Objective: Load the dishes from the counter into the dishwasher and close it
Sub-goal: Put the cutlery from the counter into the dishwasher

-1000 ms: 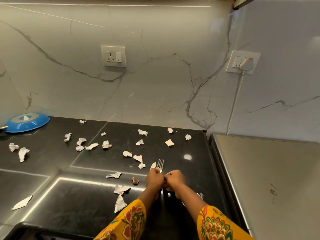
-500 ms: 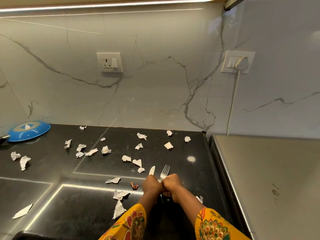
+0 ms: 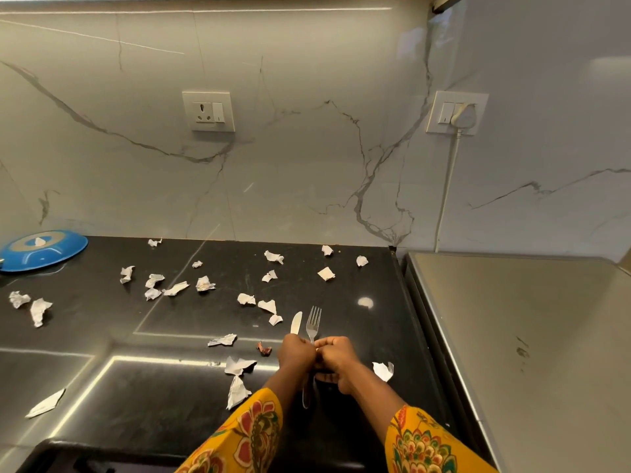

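step: gathering cutlery | your left hand (image 3: 296,353) clamps fork (image 3: 313,324) and knife (image 3: 295,323), tips up | right hand (image 3: 336,358) curled on handles, likely squaring them | blue plate (image 3: 42,249) waits far left | dishwasher unseen

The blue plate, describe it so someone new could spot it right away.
Look along the black counter to its far left end, against the marble wall. The blue plate sits there, the only coloured dish among scattered white paper scraps.
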Tool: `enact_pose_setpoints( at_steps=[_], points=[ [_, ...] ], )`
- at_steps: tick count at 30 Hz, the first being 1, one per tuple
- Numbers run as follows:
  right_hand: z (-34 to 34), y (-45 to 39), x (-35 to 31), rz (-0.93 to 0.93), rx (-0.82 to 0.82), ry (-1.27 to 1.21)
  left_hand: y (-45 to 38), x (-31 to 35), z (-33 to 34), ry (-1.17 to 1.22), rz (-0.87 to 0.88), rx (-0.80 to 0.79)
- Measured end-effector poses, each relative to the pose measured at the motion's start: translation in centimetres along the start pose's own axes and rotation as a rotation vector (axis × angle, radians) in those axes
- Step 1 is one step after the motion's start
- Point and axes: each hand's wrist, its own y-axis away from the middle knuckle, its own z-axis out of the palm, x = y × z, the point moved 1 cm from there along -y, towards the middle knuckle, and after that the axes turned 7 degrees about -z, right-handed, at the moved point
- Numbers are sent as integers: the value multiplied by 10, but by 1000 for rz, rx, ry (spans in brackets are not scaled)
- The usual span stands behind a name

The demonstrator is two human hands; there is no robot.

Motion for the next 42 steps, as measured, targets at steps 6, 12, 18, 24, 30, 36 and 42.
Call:
enact_pose_setpoints(
  at_steps=[6,12,18,24,30,36,42],
  points=[
    [0,37,6,-33,-1,-89,8,-23,-5,266,-50,-106],
    [3,79,18,-62,24,-65,43,-42,-15,512,-102,-271],
    [2,134,46,-88,102,-101,100,-71,-24,552,-139,-379],
    [-15,187,80,-129,212,-101,153,-102,-17,587,-100,-487],
    [-48,228,109,-95,324,-108,203,-113,2,607,-135,-626],
    [-84,257,141,-53,407,-158,247,-122,29,571,-177,-716],
    [-117,288,172,-18,435,-185,279,-136,62,504,-238,-734]
  ],
)
